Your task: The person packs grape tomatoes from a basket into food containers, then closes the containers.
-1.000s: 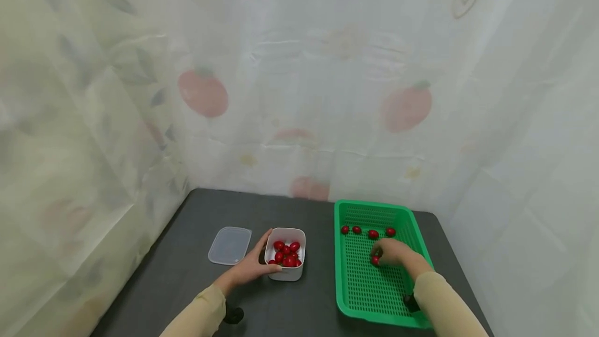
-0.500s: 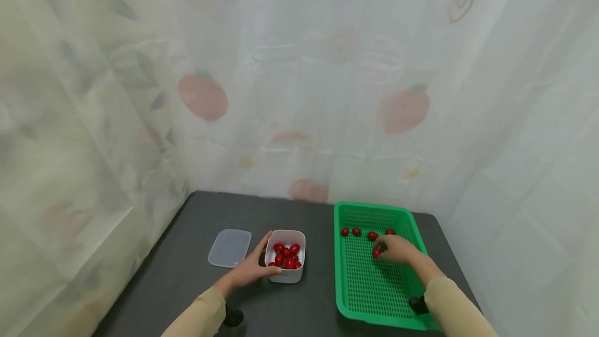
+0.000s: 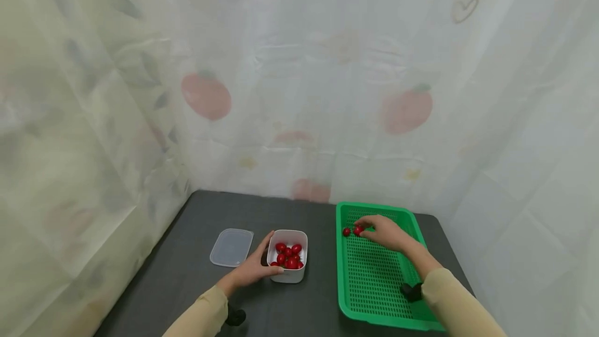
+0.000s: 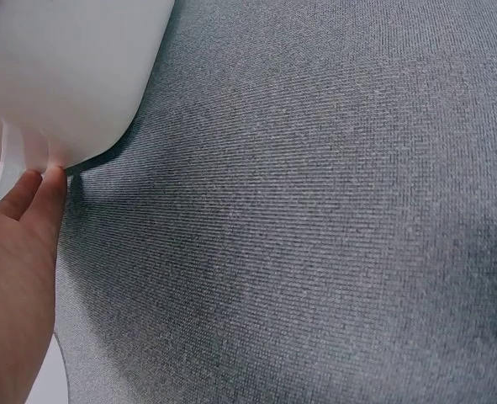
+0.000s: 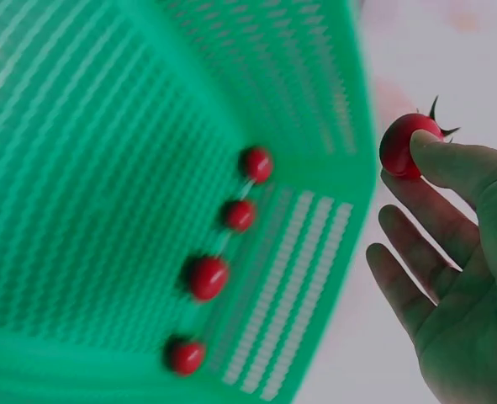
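My left hand (image 3: 251, 269) holds a small white plastic container (image 3: 293, 275), thumb at the near side and fingers along its left side. Several red cherry tomatoes (image 3: 288, 259) lie inside it. In the left wrist view the fingertips press against the container's wall (image 4: 71, 76). My right hand (image 3: 386, 234) is over the far part of a green mesh basket (image 3: 343, 274). Between thumb and index finger it pinches a cherry tomato (image 5: 399, 145) with a green stalk, the other fingers spread. Several more tomatoes (image 5: 208, 278) lie in a row along the basket's end wall.
A translucent square lid (image 3: 231, 247) lies on the dark grey table (image 3: 234, 204) left of the container. Curtain-like sheets (image 3: 299, 92) with fruit prints hang behind the table and at both sides.
My right hand has lifted the pinched tomato and moved it up and left across the basket, covering some of the row. The left hand and container stay put.
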`<move>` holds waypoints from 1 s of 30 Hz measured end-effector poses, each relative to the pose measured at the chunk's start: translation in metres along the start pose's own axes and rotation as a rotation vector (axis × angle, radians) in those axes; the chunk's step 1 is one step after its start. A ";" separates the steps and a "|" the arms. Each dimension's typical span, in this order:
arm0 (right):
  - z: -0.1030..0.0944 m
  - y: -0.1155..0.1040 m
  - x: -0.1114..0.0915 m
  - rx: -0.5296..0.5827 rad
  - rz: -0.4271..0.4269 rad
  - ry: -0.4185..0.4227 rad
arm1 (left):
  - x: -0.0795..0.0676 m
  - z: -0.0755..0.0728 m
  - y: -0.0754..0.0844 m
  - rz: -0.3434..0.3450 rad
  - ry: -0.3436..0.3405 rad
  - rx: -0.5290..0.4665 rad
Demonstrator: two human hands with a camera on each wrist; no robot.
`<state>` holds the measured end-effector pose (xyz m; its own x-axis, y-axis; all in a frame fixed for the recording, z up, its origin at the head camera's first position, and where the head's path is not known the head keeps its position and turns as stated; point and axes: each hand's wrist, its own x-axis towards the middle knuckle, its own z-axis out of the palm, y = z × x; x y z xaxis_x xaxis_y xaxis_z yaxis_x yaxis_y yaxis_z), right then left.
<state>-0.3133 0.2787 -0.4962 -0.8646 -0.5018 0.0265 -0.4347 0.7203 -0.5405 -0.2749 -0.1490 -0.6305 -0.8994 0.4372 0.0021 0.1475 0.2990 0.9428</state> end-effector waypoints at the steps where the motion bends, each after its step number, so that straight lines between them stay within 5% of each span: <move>1: 0.000 -0.007 0.003 0.006 -0.016 -0.005 | 0.000 0.000 0.000 0.003 -0.003 -0.006; 16: 0.023 -0.072 0.062 0.112 -0.113 -0.127 | 0.003 -0.001 0.004 -0.008 0.006 0.008; 30: 0.054 -0.106 0.098 0.034 -0.179 -0.208 | 0.004 0.001 0.001 -0.018 -0.005 -0.003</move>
<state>-0.3379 0.1272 -0.4813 -0.7029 -0.7098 -0.0467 -0.5646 0.5966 -0.5704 -0.2781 -0.1463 -0.6299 -0.8997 0.4362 -0.0168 0.1301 0.3047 0.9435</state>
